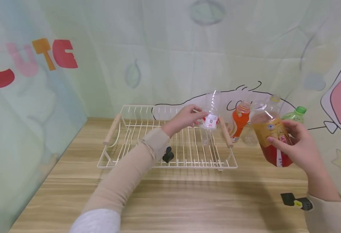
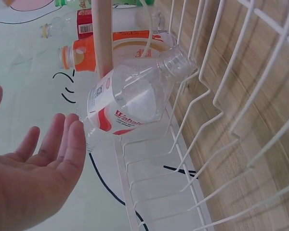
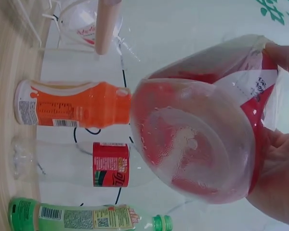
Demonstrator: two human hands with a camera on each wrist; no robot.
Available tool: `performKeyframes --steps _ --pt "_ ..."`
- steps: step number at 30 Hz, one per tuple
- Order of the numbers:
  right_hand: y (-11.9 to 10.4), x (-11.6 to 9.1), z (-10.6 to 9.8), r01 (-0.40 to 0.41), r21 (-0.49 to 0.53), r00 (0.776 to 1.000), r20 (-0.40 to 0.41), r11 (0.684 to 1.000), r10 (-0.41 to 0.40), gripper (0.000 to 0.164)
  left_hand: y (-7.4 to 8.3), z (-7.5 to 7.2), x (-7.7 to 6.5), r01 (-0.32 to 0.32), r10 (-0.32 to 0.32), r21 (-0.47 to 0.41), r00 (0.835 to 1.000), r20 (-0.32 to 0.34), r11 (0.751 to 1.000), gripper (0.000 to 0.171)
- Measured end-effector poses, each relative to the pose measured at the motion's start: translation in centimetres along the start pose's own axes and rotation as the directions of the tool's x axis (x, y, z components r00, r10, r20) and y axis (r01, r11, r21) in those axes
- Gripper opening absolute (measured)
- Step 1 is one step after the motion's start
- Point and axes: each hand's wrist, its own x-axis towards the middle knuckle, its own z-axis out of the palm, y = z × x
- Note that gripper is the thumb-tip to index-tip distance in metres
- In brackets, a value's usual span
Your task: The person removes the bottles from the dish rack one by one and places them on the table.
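Observation:
A clear plastic bottle (image 1: pixel 213 102) with a red and white label leans neck down in the white wire dish rack (image 1: pixel 170 167), at its right end. My left hand (image 1: pixel 185 118) is beside this bottle. In the left wrist view, the left hand's fingers (image 2: pixel 70 149) are extended near the bottle's base, not wrapped around it. On the right, my right hand (image 1: pixel 301 145) grips a large plastic bottle (image 1: pixel 270 129) with a gold and red label, held tilted above the table. Its rounded clear bottom (image 3: pixel 183 144) faces the right wrist camera.
Right of the rack stand an orange bottle (image 1: pixel 241 118), a clear bottle with a red label (image 3: pixel 111 164) and a green bottle (image 3: pixel 86 217) with a green cap. The rack has wooden handles (image 1: pixel 112 129). A printed curtain (image 1: pixel 170 58) hangs behind the wooden table (image 1: pixel 170 200).

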Motion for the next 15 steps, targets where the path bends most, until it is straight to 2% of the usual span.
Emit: performKeyframes --steps 4,7,10,15 --pt "0.6 0.1 -0.3 -0.093 0.014 0.992 -0.082 0.996 0.094 0.071 -0.2 0.3 0.6 0.016 -0.016 -0.009 1.000 -0.025 1.000 0.053" --pt "1.1 0.1 -0.6 -0.139 0.070 0.978 -0.149 0.988 0.148 0.067 -0.3 0.5 1.2 0.027 -0.028 -0.010 0.999 -0.045 1.000 0.054" --pt "1.6 0.1 -0.9 -0.170 0.139 0.956 -0.216 0.976 0.197 0.063 -0.5 0.6 1.6 0.048 -0.049 -0.013 0.997 -0.063 0.999 0.057" --pt "2.2 0.2 -1.2 -0.224 0.253 0.905 -0.304 0.941 0.297 0.060 -1.0 0.7 2.2 0.071 -0.074 -0.043 0.993 -0.087 0.997 0.063"
